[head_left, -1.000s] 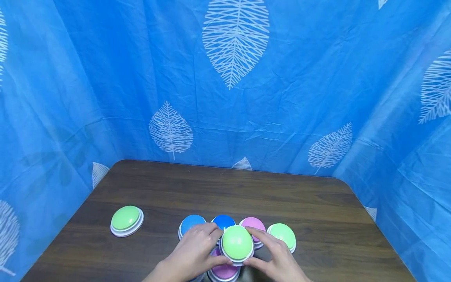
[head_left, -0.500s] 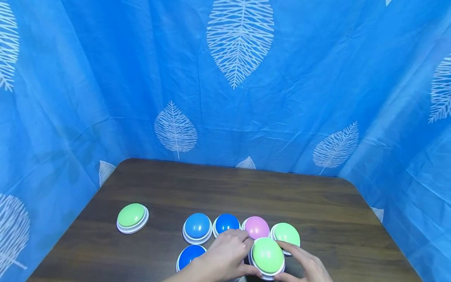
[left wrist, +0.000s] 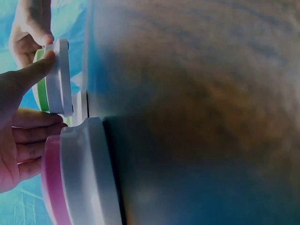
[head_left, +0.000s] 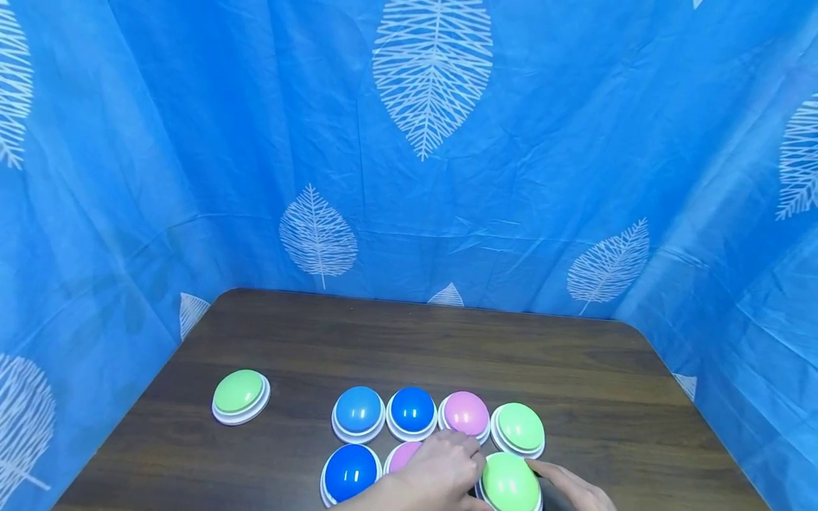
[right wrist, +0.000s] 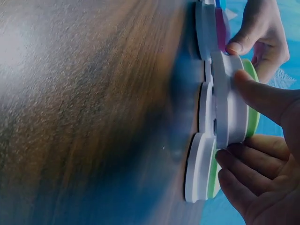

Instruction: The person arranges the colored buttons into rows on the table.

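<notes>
A light green dome button (head_left: 510,486) on a white base is held between both hands at the right end of the front row. My left hand (head_left: 441,468) pinches its left side, thumb against the white base (left wrist: 58,77). On the other side my right hand (head_left: 575,488) grips it by thumb and fingers; in the right wrist view the button's white base (right wrist: 229,101) stands a little off the table. Just under the left hand, a pink button (head_left: 402,455) is partly covered. Directly behind the held button sits another green button (head_left: 520,428).
The back row also has a light blue button (head_left: 358,410), a dark blue one (head_left: 412,410) and a pink one (head_left: 465,413). Another dark blue button (head_left: 350,474) sits at front left. A lone green button (head_left: 239,392) lies farther left on the wooden table (head_left: 307,333). Blue curtains surround it.
Both hands have carried the green button rightward and toward the front, from over the pink front button to in front of the back row's green one. The head view has shifted slightly.
</notes>
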`<state>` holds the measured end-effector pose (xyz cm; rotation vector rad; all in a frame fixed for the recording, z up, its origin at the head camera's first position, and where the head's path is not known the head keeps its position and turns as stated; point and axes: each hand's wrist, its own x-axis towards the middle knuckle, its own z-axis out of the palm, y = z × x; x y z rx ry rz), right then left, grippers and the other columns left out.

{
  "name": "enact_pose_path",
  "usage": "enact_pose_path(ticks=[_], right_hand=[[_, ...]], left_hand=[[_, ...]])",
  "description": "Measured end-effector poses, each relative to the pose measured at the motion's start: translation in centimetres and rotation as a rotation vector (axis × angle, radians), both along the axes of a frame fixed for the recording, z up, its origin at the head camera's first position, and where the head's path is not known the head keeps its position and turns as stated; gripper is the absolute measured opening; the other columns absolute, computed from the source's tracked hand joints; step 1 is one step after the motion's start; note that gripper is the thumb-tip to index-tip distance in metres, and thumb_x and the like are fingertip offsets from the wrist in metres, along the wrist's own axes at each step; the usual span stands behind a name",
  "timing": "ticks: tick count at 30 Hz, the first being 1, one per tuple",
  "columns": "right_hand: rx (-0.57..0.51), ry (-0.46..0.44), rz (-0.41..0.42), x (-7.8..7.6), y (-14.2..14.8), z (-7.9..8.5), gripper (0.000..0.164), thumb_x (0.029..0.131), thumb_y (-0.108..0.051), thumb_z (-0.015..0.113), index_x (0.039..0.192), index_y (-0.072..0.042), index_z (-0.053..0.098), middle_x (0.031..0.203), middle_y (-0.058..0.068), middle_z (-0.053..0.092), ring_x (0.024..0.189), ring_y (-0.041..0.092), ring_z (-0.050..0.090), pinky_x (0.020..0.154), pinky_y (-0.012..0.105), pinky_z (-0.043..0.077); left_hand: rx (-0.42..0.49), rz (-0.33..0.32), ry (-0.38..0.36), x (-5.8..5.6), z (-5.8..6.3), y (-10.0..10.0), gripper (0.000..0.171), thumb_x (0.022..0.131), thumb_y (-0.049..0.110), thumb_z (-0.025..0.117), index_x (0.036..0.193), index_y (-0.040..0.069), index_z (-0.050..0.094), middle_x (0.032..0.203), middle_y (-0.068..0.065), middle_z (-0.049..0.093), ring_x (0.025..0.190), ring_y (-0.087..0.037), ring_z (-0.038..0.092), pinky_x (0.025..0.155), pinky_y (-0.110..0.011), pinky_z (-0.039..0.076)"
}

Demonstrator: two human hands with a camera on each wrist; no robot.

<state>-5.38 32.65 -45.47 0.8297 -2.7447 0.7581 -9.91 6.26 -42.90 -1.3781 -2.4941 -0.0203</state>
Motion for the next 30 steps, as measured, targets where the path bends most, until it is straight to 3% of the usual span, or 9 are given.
enact_pose_path(ticks=[5, 10, 23, 30], right_hand=[[-0.014, 0.115, 0.033, -0.3, 0.2, -1.1, 0.064, 0.07, -0.033, 0.088, 0.127, -0.018, 0.062, 0.112, -0.011, 0.067, 0.098, 0.003, 0.063, 0.067, 0.026, 0.053], [-0.022, 0.167, 0.039, -0.4, -0.1, -1.8, 0.065, 0.068, -0.032, 0.089, 0.126, -0.019, 0.063, 0.111, -0.01, 0.068, 0.098, 0.004, 0.064, 0.068, 0.026, 0.054], [-0.024, 0.098, -0.039, -0.3, -1.0, -2.3, 0.06, 0.069, -0.034, 0.089, 0.122, -0.018, 0.066, 0.11, -0.009, 0.068, 0.098, 0.003, 0.064, 0.071, 0.027, 0.053], [-0.03, 0.084, -0.075, -0.3, -1.5, -2.5, 0.062, 0.067, -0.037, 0.09, 0.121, -0.017, 0.066, 0.108, -0.008, 0.068, 0.097, 0.002, 0.063, 0.071, 0.027, 0.053]], left_hand=[[-0.033, 0.011, 0.061, 0.0, -0.7, 0.4, 0.05, 0.081, 0.07, 0.064, 0.086, 0.021, 0.071, 0.084, 0.011, 0.057, 0.081, -0.004, 0.055, 0.071, -0.02, 0.045], [-0.075, 0.028, 0.04, 0.1, -1.2, 0.7, 0.049, 0.081, 0.07, 0.065, 0.089, 0.022, 0.072, 0.088, 0.011, 0.06, 0.083, -0.004, 0.057, 0.071, -0.021, 0.045], [-0.093, 0.071, -0.005, 0.1, -1.4, 0.8, 0.051, 0.079, 0.069, 0.068, 0.086, 0.019, 0.071, 0.081, 0.01, 0.057, 0.078, -0.004, 0.054, 0.066, -0.02, 0.041], [-0.084, 0.081, 0.029, 0.1, -1.3, 0.6, 0.051, 0.076, 0.072, 0.068, 0.08, 0.02, 0.069, 0.079, 0.01, 0.056, 0.076, -0.003, 0.053, 0.064, -0.02, 0.038]])
